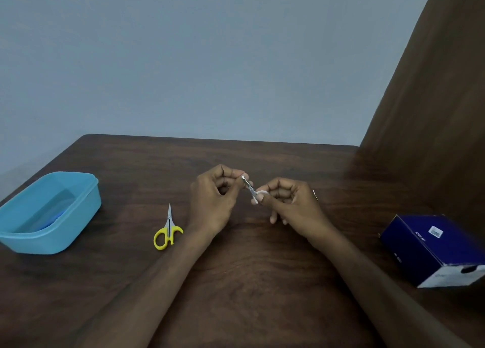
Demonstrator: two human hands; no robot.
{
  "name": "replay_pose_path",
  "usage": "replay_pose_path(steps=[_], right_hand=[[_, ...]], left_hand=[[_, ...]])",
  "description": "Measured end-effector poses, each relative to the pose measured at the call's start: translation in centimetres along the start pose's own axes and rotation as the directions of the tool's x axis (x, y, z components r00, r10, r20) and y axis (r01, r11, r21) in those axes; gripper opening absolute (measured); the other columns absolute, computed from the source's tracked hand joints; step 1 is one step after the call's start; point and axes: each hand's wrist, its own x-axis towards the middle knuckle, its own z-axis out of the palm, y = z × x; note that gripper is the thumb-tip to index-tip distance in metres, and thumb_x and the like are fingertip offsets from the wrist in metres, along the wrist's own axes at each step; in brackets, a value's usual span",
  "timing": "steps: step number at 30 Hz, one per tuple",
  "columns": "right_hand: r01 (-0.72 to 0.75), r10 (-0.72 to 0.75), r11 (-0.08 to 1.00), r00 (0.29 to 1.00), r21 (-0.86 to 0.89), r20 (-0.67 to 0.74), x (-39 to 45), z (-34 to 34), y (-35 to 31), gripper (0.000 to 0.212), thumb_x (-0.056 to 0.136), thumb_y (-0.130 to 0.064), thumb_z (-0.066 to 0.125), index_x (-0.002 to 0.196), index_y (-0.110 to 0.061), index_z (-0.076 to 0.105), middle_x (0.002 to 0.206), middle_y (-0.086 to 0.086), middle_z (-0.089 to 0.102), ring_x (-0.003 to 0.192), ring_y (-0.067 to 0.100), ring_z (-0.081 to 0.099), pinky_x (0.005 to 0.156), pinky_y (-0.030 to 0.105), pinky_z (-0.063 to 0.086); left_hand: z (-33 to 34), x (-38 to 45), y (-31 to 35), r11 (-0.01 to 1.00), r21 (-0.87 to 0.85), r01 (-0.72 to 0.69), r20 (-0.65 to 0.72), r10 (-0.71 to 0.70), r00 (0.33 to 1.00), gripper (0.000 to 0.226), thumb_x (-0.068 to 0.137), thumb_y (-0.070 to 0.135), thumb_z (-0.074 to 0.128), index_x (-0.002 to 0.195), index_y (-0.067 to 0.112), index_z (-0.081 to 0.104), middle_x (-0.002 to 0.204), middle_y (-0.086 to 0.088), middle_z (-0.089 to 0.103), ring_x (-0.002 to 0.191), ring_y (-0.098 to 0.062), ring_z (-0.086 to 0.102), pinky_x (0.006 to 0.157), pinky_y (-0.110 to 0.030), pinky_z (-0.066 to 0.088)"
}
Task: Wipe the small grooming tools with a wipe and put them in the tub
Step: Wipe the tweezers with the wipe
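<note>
Small metal grooming tool (248, 187), silver, slim and flat, a squared tip at its upper end; too small to name its kind. Held above the middle of the dark wood table (262, 269), tilted, upper end toward the left hand, lower end toward the right.

Wipe (259, 194): a small white wad, bunched round the lower part of the tool, mostly hidden by fingers.

Count:
- one metal tool in hand
- one pair of scissors (168, 229), yellow handles, blades shut and pointing away, lying flat on the table just left of the left wrist
- one light blue tub (49, 214), rectangular, open top, at the far left of the table; something blue lies inside, unclear what
- one dark blue box (433, 248) with a white end, at the right edge
- one thin pale object (315, 194) just behind the right hand, unclear what

Left hand (217, 198): fingers curled, thumb and fingertips pinching the tool's upper end.

Right hand (286, 201): thumb and forefinger pressed together on the wipe, clamping it against the tool; the other fingers curled loosely below, two pointing down toward the table.

Both forearms bare.
</note>
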Motion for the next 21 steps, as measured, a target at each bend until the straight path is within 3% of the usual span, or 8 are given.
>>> replay_pose_path(steps=[6, 9, 13, 16, 21], right_hand=[[-0.076, 0.078, 0.997, 0.987, -0.017, 0.14, -0.1, -0.8, -0.3, 0.01, 0.1, -0.023, 0.072, 0.102, -0.016, 0.078, 0.101, 0.002, 0.083, 0.058, 0.011, 0.061, 0.053, 0.026, 0.036], [-0.095, 0.088, 0.995, 0.981, 0.033, 0.175, -0.1, -1.2, -0.6, 0.017, 0.1, -0.023, 0.07, 0.107, -0.01, 0.08, 0.106, 0.005, 0.083, 0.06, 0.011, 0.059, 0.053, 0.024, 0.037], [-0.123, 0.101, 0.984, 0.98, 0.126, 0.17, 0.0, -1.4, -0.9, 0.017, 0.097, -0.025, 0.071, 0.101, -0.009, 0.076, 0.105, 0.01, 0.082, 0.059, 0.012, 0.061, 0.051, 0.021, 0.04], [-0.106, 0.08, 0.985, 0.981, 0.139, 0.177, -0.1, -1.4, -0.8, 0.016, 0.09, -0.028, 0.075, 0.087, -0.014, 0.068, 0.103, 0.013, 0.082, 0.058, 0.011, 0.062, 0.05, 0.02, 0.041], [-0.111, 0.067, 0.984, 0.956, 0.14, 0.285, -0.3, -1.8, -1.2, 0.026, 0.088, -0.025, 0.078, 0.08, -0.012, 0.056, 0.11, 0.015, 0.081, 0.062, 0.009, 0.06, 0.055, 0.019, 0.042]], left_hand=[[0.0, -0.3, 0.3, 0.996, -0.064, -0.067, 0.121, 0.075, 0.99, 0.005, 0.096, 0.015, 0.079, 0.092, 0.014, 0.077, 0.08, 0.007, 0.082, 0.056, 0.008, 0.063, 0.053, -0.008, 0.037], [-0.1, -0.1, 0.1, 0.993, -0.102, -0.052, 0.156, 0.067, 0.986, 0.005, 0.098, 0.019, 0.078, 0.093, 0.019, 0.076, 0.084, 0.007, 0.083, 0.062, 0.001, 0.067, 0.058, -0.021, 0.045], [-0.1, -0.1, -0.1, 0.987, -0.161, -0.023, 0.184, 0.052, 0.982, 0.006, 0.1, 0.021, 0.076, 0.093, 0.02, 0.075, 0.086, 0.005, 0.083, 0.067, -0.023, 0.069, 0.061, -0.038, 0.046], [-0.1, -0.1, 0.0, 0.985, -0.174, -0.006, 0.207, 0.042, 0.978, 0.005, 0.099, 0.023, 0.076, 0.094, 0.021, 0.075, 0.087, 0.003, 0.084, 0.075, -0.046, 0.07, 0.06, -0.036, 0.047], [0.0, -0.3, 0.3, 0.969, -0.245, 0.02, 0.268, 0.048, 0.962, 0.009, 0.096, 0.023, 0.078, 0.095, 0.015, 0.073, 0.087, -0.005, 0.083, 0.071, -0.032, 0.067, 0.057, -0.027, 0.047]])
